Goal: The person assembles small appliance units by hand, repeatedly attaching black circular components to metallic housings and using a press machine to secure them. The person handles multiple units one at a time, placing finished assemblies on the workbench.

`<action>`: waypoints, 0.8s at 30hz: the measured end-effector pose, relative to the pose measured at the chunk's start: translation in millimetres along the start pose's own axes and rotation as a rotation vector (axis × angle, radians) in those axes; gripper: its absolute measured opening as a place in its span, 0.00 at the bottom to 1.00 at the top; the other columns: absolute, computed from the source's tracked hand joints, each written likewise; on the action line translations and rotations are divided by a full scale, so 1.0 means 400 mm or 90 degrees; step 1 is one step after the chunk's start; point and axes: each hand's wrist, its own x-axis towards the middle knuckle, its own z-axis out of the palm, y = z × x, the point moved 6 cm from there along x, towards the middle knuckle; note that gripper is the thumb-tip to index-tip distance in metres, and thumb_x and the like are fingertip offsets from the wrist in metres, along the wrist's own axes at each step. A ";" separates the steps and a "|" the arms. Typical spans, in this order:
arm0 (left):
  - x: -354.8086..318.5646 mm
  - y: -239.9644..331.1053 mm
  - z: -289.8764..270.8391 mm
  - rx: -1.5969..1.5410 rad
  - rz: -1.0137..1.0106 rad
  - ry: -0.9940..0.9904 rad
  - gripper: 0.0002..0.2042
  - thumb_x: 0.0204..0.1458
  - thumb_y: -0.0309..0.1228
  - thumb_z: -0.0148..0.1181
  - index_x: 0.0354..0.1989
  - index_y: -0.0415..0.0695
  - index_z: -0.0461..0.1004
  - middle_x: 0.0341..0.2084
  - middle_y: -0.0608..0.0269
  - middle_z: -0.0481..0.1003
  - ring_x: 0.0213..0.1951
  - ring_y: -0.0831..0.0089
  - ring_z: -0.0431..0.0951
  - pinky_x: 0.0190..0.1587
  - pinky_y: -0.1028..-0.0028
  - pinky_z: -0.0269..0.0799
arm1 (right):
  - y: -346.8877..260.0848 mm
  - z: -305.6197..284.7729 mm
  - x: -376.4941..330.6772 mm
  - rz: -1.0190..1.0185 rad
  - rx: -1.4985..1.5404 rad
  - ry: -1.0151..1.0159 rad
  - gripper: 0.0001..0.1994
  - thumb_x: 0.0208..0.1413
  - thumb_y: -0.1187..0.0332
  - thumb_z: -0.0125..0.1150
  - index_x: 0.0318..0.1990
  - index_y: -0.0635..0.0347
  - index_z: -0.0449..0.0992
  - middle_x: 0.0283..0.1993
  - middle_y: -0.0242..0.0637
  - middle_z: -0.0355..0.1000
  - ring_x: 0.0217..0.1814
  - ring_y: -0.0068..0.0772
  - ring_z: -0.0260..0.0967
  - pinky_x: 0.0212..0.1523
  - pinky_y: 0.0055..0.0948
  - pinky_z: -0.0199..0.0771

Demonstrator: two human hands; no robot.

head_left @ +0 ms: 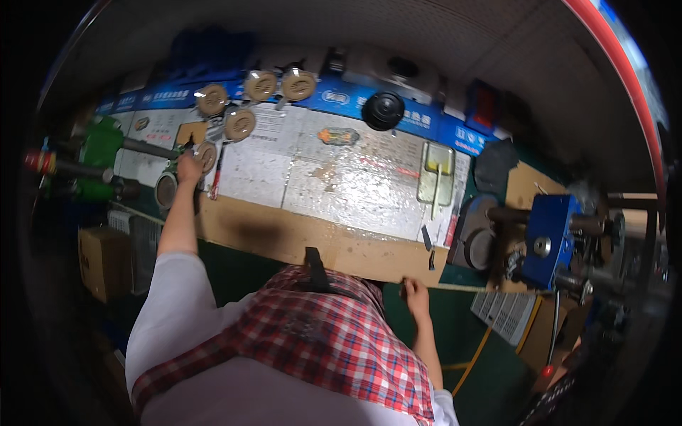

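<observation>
At the left of the bench my left hand (189, 168) is closed at the edge of a round tan disc (207, 156), which looks tilted. Part of its fingers is hidden. Just below that hand is a round grey metal piece (165, 191). More tan discs with clear rims lie beyond it, among them a near one (240, 124) and a far one (298, 85). A red pen-like tool (216, 181) lies to the right of the hand. My right hand (415, 295) hangs by the bench's front edge, fingers curled, with nothing visible in them.
A green machine (103, 149) stands at the left and a blue lever press (550, 241) at the right. Flattened printed cartons (355, 177) cover the bench. On them are a black round part (383, 110) and a yellowish tray (435, 174) with a scoop-like handle.
</observation>
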 end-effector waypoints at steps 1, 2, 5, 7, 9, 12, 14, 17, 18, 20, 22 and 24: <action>-0.020 0.030 -0.008 -0.062 0.078 0.087 0.21 0.43 0.35 0.68 0.44 0.37 0.72 0.37 0.42 0.74 0.43 0.44 0.74 0.45 0.54 0.70 | -0.112 -0.009 0.034 -0.038 0.008 0.046 0.15 0.63 0.60 0.53 0.43 0.66 0.77 0.35 0.51 0.76 0.37 0.45 0.76 0.39 0.38 0.73; -0.072 0.087 -0.020 -0.101 0.120 0.116 0.20 0.43 0.34 0.68 0.42 0.38 0.71 0.36 0.44 0.73 0.42 0.44 0.73 0.45 0.53 0.69 | -0.154 -0.009 0.099 -0.127 -0.009 0.119 0.15 0.63 0.60 0.53 0.43 0.66 0.77 0.36 0.53 0.76 0.39 0.52 0.75 0.40 0.38 0.73; -0.262 0.248 -0.050 -0.164 0.180 0.156 0.17 0.43 0.32 0.67 0.38 0.38 0.70 0.36 0.47 0.70 0.40 0.45 0.72 0.42 0.53 0.68 | -0.318 -0.052 0.271 -0.196 -0.045 0.268 0.11 0.62 0.68 0.52 0.42 0.66 0.77 0.40 0.54 0.74 0.44 0.59 0.71 0.45 0.46 0.70; -0.366 0.364 -0.026 -0.145 0.346 0.128 0.13 0.46 0.31 0.64 0.37 0.39 0.70 0.37 0.48 0.70 0.39 0.47 0.72 0.39 0.55 0.70 | -0.374 -0.094 0.363 -0.201 -0.144 0.417 0.10 0.59 0.70 0.54 0.41 0.67 0.77 0.41 0.52 0.72 0.46 0.56 0.68 0.48 0.45 0.68; -0.462 0.410 0.073 -0.168 0.549 0.125 0.09 0.45 0.29 0.62 0.35 0.43 0.71 0.35 0.50 0.70 0.38 0.52 0.73 0.36 0.56 0.71 | -0.385 -0.121 0.432 -0.156 -0.269 0.575 0.10 0.56 0.70 0.57 0.42 0.68 0.77 0.41 0.50 0.69 0.49 0.53 0.65 0.50 0.43 0.66; -0.572 0.567 0.104 -0.018 0.684 -0.111 0.08 0.48 0.27 0.56 0.38 0.45 0.72 0.34 0.58 0.70 0.37 0.59 0.74 0.35 0.59 0.71 | -0.388 -0.124 0.492 0.074 -0.388 0.484 0.11 0.55 0.67 0.59 0.42 0.67 0.76 0.43 0.49 0.70 0.50 0.52 0.65 0.50 0.42 0.67; -0.633 0.611 0.118 0.065 0.797 -0.172 0.10 0.51 0.28 0.52 0.42 0.45 0.71 0.36 0.62 0.71 0.39 0.62 0.74 0.39 0.62 0.71 | -0.363 -0.123 0.518 0.073 -0.407 0.523 0.11 0.55 0.66 0.60 0.39 0.66 0.75 0.42 0.49 0.70 0.50 0.51 0.66 0.50 0.42 0.67; -0.695 0.582 0.193 0.072 0.859 -0.178 0.15 0.53 0.30 0.48 0.49 0.44 0.71 0.43 0.61 0.72 0.44 0.64 0.73 0.46 0.65 0.70 | -0.366 -0.119 0.514 0.032 -0.340 0.532 0.11 0.58 0.64 0.58 0.38 0.65 0.71 0.38 0.54 0.71 0.43 0.59 0.69 0.44 0.49 0.68; -0.706 0.559 0.197 0.005 0.868 -0.151 0.17 0.53 0.31 0.48 0.51 0.44 0.70 0.46 0.60 0.72 0.45 0.64 0.73 0.48 0.66 0.69 | -0.372 -0.115 0.501 0.022 -0.275 0.509 0.11 0.59 0.64 0.56 0.38 0.65 0.70 0.38 0.55 0.71 0.41 0.61 0.69 0.42 0.52 0.68; -0.714 0.519 0.170 -0.099 0.914 -0.148 0.20 0.52 0.31 0.50 0.56 0.44 0.69 0.55 0.57 0.70 0.49 0.63 0.72 0.51 0.67 0.68 | -0.383 -0.102 0.457 -0.015 -0.176 0.484 0.11 0.62 0.63 0.52 0.40 0.64 0.66 0.37 0.60 0.71 0.38 0.68 0.69 0.38 0.58 0.67; -0.708 0.452 0.133 -0.205 0.993 -0.233 0.19 0.52 0.30 0.50 0.54 0.44 0.70 0.52 0.56 0.71 0.49 0.62 0.72 0.51 0.65 0.69 | -0.390 -0.090 0.395 -0.024 -0.105 0.488 0.12 0.63 0.63 0.50 0.39 0.64 0.67 0.34 0.58 0.73 0.38 0.65 0.70 0.38 0.54 0.68; -0.659 0.355 0.135 -0.258 1.005 -0.330 0.21 0.47 0.33 0.58 0.51 0.43 0.71 0.47 0.54 0.72 0.50 0.59 0.72 0.52 0.60 0.69 | -0.383 -0.079 0.338 -0.061 -0.044 0.495 0.12 0.64 0.62 0.50 0.39 0.64 0.69 0.32 0.55 0.74 0.36 0.63 0.71 0.37 0.50 0.68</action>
